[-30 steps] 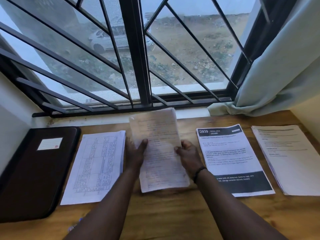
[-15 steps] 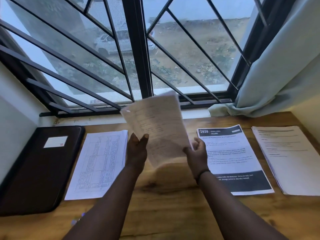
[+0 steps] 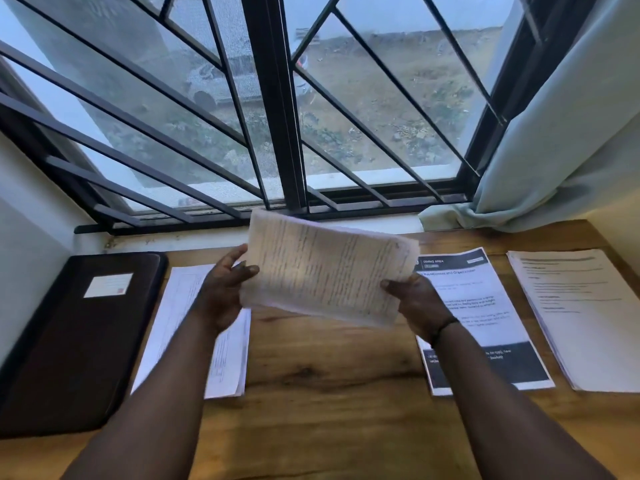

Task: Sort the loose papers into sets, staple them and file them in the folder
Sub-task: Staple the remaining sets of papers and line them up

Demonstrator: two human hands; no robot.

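Both hands hold a stack of printed papers (image 3: 325, 271) above the wooden table (image 3: 329, 368), turned sideways with its long edge nearly level. My left hand (image 3: 221, 292) pinches the stack's left end, and my right hand (image 3: 415, 303) grips its right end. Three more sets lie flat: a table-printed set (image 3: 180, 327) at left, partly under my left forearm, a set with black header and footer bands (image 3: 485, 320) at right, and a text set (image 3: 581, 313) at far right. The dark closed folder (image 3: 76, 341), with a white label, lies at the far left.
A barred window (image 3: 277, 116) rises right behind the table, with a pale curtain (image 3: 561, 143) hanging at the back right corner. White walls close in on the left and right sides.
The stack has been lifted off the table and rotated clockwise from upright to sideways. My hands have spread apart to its two ends.
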